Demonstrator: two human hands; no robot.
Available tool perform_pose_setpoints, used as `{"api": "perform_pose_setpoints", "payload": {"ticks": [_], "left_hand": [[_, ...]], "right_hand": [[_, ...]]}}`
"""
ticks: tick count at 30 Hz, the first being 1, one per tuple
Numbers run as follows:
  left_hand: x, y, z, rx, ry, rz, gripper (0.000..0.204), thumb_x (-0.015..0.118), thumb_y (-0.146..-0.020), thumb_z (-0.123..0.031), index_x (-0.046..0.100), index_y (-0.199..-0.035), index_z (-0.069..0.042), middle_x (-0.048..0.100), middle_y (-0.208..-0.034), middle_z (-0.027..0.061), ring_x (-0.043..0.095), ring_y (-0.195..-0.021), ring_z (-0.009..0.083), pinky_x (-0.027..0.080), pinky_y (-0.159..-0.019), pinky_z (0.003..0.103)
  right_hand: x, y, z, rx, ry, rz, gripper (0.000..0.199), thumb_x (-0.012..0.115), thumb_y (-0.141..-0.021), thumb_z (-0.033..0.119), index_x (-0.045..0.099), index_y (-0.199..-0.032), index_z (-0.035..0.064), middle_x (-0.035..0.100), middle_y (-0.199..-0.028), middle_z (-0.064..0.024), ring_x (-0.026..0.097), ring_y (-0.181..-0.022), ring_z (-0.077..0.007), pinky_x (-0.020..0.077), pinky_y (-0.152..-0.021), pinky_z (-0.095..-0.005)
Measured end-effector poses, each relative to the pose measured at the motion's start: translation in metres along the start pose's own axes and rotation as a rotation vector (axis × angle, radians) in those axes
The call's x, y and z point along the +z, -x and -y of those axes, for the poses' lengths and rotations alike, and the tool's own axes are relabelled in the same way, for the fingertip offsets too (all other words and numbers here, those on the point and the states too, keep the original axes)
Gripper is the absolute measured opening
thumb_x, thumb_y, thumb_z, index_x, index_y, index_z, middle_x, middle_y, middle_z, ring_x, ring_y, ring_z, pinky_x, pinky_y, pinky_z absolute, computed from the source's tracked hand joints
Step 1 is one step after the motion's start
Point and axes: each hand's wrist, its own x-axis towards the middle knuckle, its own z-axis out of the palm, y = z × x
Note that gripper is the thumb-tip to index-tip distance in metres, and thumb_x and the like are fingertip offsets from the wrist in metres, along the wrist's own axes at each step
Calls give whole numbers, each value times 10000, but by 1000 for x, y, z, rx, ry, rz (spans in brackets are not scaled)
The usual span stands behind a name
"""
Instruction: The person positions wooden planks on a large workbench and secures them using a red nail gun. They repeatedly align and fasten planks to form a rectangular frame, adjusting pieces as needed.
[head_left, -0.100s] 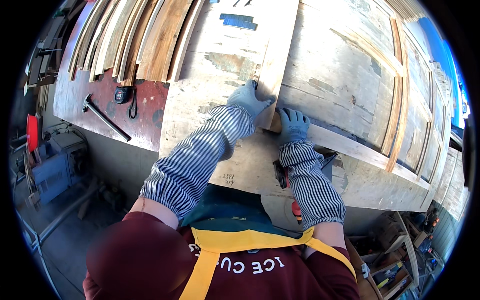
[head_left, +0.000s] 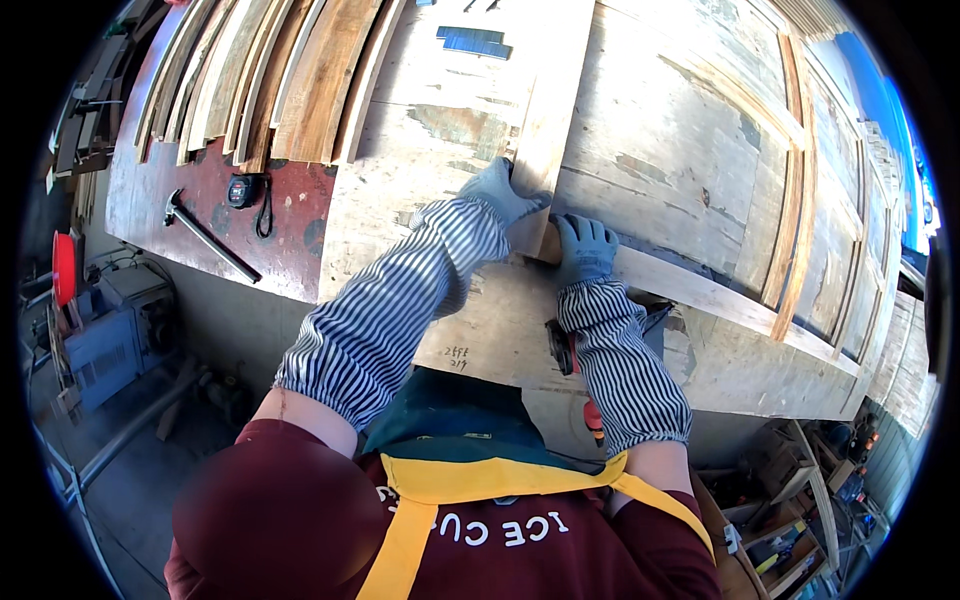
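Observation:
A pale wooden board runs away from me across the plywood worktop. My left hand, in a light grey glove, is closed around the board's left edge close to its near end. Just right of that end, my right hand, also gloved, is closed over the corner where the board meets a long wooden strip. A small brownish wooden end face shows between the hands. Beneath my right forearm lies a dark and red power tool, mostly hidden by the striped sleeve.
Several planks lie side by side at the far left. Before them are a tape measure and a hammer. Blue strips lie at the back. A slatted wooden frame covers the right. A tool crate stands low right.

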Motion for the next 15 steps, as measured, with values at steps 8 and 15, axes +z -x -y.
{"api": "perform_pose_setpoints", "payload": {"ticks": [8,15], "left_hand": [[-3,-7,11,37,72,44,892,730,-740,-583,452,-1302,52,569,-1247,237,570,-1155,318,462,-986,378],[-9,2,8,65,93,20,722,750,-766,-455,507,-1212,57,603,-1159,240,608,-1066,311,479,-947,380]], "right_hand": [[-7,0,2,-7,6,-10,831,708,-711,617,478,-1351,140,490,-1320,-97,404,-1270,-263,228,-1086,-472],[14,4,-6,-76,-56,-204,793,783,-610,558,556,-1264,172,527,-1230,-88,460,-1187,-276,269,-1043,-483]]}}
